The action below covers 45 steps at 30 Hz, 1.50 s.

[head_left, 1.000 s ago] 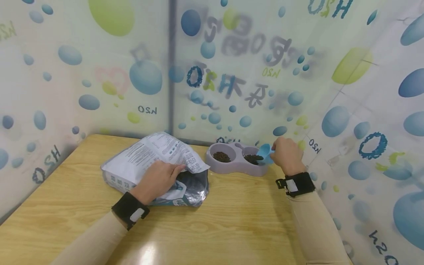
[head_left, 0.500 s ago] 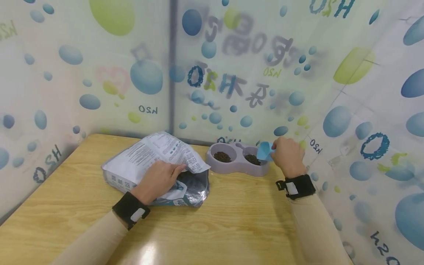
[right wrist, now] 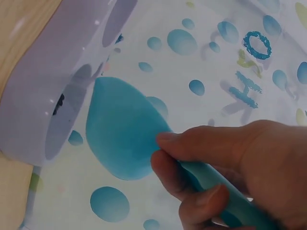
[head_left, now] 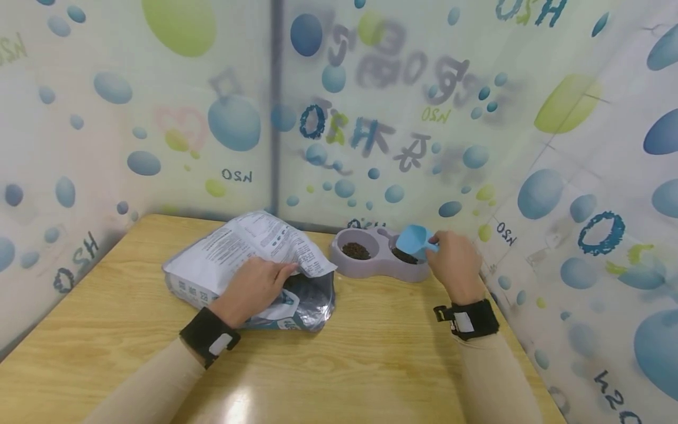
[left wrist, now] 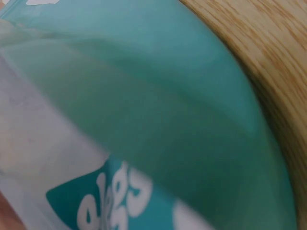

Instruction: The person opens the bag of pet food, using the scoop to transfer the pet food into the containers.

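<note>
A blue scoop is held by its handle in my right hand, thumb and fingers curled round it. The scoop hangs over the right bowl of a lilac double pet bowl and partly covers that bowl's brown kibble. More kibble lies in the left bowl. My left hand pinches the upper edge of a white and teal pet food bag, whose mouth gapes to the right with its silver lining showing. In the left wrist view the bag's teal side fills most of the picture.
The wooden table carries the bag and the bowl, the bowl standing near the back edge. A wall printed with bubbles rises behind, and another wall slants along the right side.
My right hand has lifted the scoop from the right bowl, levelled it, and drawn it slightly left and toward me. My left hand and the bag stay put.
</note>
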Motion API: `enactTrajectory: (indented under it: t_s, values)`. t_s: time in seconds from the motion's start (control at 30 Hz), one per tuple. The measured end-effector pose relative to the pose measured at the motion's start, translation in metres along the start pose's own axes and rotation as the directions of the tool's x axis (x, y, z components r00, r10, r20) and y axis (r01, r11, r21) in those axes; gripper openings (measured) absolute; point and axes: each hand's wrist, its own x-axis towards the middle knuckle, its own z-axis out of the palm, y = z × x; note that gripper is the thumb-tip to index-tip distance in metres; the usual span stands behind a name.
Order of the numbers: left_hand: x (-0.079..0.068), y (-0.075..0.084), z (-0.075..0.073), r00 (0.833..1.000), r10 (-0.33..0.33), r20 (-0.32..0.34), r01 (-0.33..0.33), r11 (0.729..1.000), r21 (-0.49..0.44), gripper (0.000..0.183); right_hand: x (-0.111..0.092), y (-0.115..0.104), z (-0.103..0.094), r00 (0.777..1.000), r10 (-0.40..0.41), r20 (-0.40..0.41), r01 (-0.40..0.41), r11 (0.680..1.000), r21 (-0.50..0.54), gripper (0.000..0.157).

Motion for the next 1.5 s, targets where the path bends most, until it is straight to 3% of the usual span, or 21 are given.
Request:
enactTrajectory:
  t_s: [0.33,0.6,0.8,1.03,1.23,1.5]
  values:
    - [0.001,0.001,0.001,1.000,-0.002,-0.006,0.002,1.000,0.002,0.059,-0.016,-0.005,0.006,0.997,0.039,0.067,-0.046,0.992,0.116,0.029]
    - [-0.001,0.000,0.001,1.000,0.003,-0.022,-0.003,1.000,0.009,0.060,-0.028,-0.014,0.005,0.995,-0.054,0.079,0.036,0.976,0.215,0.028]
    - [0.001,0.000,0.004,1.000,-0.004,0.017,0.003,1.000,0.019,0.059,-0.039,-0.023,-0.003,0.986,-0.100,0.135,0.062,0.964,0.259,0.023]
    - [0.000,-0.001,0.000,1.000,-0.018,0.001,0.018,1.000,0.023,0.050,-0.041,-0.038,-0.013,0.955,-0.180,0.237,0.097,0.942,0.321,0.022]
    - [0.000,-0.002,-0.002,1.000,-0.005,-0.005,0.005,1.000,0.030,0.053,-0.045,-0.042,-0.026,0.926,-0.208,0.315,0.073,0.918,0.389,0.017]
    - [0.001,-0.001,-0.002,1.000,-0.016,0.008,0.016,0.999,0.031,0.050,-0.052,-0.048,-0.034,0.862,-0.285,0.419,0.066,0.883,0.465,0.021]
